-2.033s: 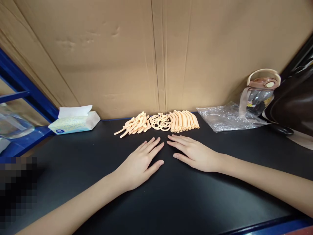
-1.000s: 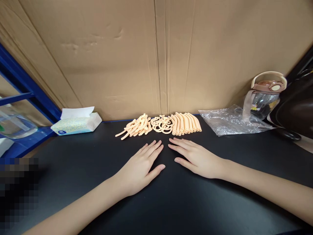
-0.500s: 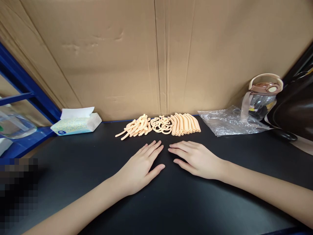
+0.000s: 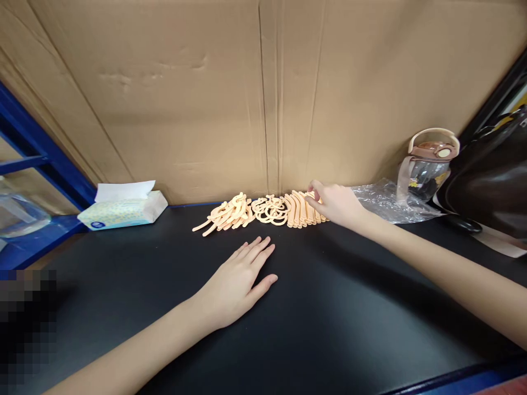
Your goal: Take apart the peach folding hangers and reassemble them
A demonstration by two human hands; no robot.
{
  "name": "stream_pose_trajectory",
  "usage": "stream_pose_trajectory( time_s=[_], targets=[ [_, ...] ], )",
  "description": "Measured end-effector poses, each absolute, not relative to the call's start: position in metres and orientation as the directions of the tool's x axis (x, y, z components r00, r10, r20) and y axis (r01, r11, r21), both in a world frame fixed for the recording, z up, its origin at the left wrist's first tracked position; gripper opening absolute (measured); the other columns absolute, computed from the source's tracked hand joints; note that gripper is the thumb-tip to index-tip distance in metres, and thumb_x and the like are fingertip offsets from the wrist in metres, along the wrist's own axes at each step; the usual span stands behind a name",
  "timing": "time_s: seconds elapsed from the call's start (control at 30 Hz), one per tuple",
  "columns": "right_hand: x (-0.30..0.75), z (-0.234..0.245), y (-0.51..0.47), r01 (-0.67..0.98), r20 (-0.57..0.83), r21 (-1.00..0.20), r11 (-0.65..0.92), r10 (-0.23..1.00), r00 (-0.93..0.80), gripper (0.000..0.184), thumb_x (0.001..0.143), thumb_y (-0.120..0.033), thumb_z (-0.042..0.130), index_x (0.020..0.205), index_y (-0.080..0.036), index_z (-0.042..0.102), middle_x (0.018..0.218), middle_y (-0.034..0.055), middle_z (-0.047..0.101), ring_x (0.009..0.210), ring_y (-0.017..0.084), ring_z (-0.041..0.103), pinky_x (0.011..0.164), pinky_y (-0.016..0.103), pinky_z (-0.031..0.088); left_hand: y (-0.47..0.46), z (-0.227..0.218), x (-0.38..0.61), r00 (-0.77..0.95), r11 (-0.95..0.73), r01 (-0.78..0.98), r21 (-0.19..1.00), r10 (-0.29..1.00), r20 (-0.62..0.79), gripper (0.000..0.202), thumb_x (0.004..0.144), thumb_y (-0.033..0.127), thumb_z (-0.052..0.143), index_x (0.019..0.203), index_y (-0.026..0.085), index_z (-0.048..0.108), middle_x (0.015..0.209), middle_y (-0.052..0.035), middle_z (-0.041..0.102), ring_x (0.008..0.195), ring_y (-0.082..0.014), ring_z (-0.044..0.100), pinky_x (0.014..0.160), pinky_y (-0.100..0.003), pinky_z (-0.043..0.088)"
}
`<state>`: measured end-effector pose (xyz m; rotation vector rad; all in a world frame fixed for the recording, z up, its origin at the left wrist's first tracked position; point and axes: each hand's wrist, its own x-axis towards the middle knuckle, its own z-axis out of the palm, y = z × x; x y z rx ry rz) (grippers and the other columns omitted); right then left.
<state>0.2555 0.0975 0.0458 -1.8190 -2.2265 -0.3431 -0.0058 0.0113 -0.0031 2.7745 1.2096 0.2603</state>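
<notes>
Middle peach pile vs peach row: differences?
The middle pile is tangled; the peach row is lined up side by side. Pile pieces are thin, ring-like; row pieces are thicker, gently bent. The right hand covers part of the row, none of the pile. Both are peach, on the black table.

Your right hand (image 4: 335,206) hides some of the curved pieces (image 4: 298,209)
Along the bench's (image 4: 296,307) back edge, you cannot tell whether it touches them.
</notes>
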Motion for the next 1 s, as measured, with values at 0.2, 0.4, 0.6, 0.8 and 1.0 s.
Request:
stream_pose_trajectory(
  time_s=[0.2, 0.4, 0.6, 0.8, 1.0],
  targets=[
    [0.244, 0.055, 0.14, 0.995, 0.248, 0.034, 0.099, 0.963, -0.104, 0.024, 0.095, -0.03, 0.046, 0.1, -0.014, 0.065, 0.094, 0.0118, 0.069, 0.09, 0.028, 0.065, 0.068, 0.031, 0.044, 0.011, -0.001, -0.005, 0.659, -0.662, 0.732, 0.16, 0.748, 0.076, 0.057, 0.099, 0.049, 0.03, 0.145, 0.016, 0.034, 0.152, -0.009, 0.029, 0.142, -0.0269, 0.023, 0.116, -0.048, 0.025],
    [0.239, 0.055, 0.141, 0.998, 0.175, 0.049, 0.051, 0.983, -0.059, 0.055, 0.096, -0.053, 0.045, 0.124, -0.007, 0.053, 0.096, 0.0172, 0.068, 0.096, 0.032, 0.064, 0.074, 0.036, 0.046, 0.011, -0.002, -0.005, 0.661, -0.661, 0.739, 0.133, 0.749, 0.047, 0.058, 0.1, 0.051, 0.027, 0.146, 0.016, 0.031, 0.154, -0.0082, 0.026, 0.143, -0.0257, 0.02, 0.117, -0.048, 0.023],
    [0.231, 0.052, 0.135, 0.997, 0.138, 0.069, 0.046, 0.989, -0.055, 0.059, 0.093, -0.054, 0.051, 0.127, -0.006, 0.048, 0.097, 0.0182, 0.068, 0.097, 0.032, 0.063, 0.077, 0.036, 0.046, 0.012, -0.003, -0.005, 0.664, -0.667, 0.732, 0.139, 0.744, 0.07, 0.057, 0.1, 0.05, 0.028, 0.146, 0.016, 0.032, 0.153, -0.0084, 0.028, 0.142, -0.026, 0.022, 0.116, -0.048, 0.025],
    [0.225, 0.046, 0.136, 0.997, 0.091, 0.072, 0.017, 0.996, -0.023, 0.051, 0.093, -0.042, 0.056, 0.129, -0.007, 0.044, 0.1, 0.018, 0.067, 0.098, 0.031, 0.064, 0.078, 0.034, 0.046, 0.01, -0.002, -0.006, 0.664, -0.667, 0.731, 0.143, 0.744, 0.072, 0.056, 0.1, 0.049, 0.029, 0.146, 0.016, 0.033, 0.153, -0.0082, 0.028, 0.142, -0.0262, 0.023, 0.116, -0.048, 0.026],
    [0.225, 0.04, 0.141, 0.998, 0.071, 0.066, 0.005, 0.997, -0.01, 0.047, 0.093, -0.034, 0.054, 0.13, -0.008, 0.04, 0.101, 0.019, 0.067, 0.1, 0.031, 0.063, 0.079, 0.034, 0.045, 0.011, -0.002, -0.005, 0.66, -0.66, 0.74, 0.134, 0.75, 0.049, 0.058, 0.1, 0.049, 0.027, 0.147, 0.016, 0.031, 0.154, -0.0074, 0.026, 0.143, -0.0257, 0.02, 0.116, -0.05, 0.025]
  ],
)
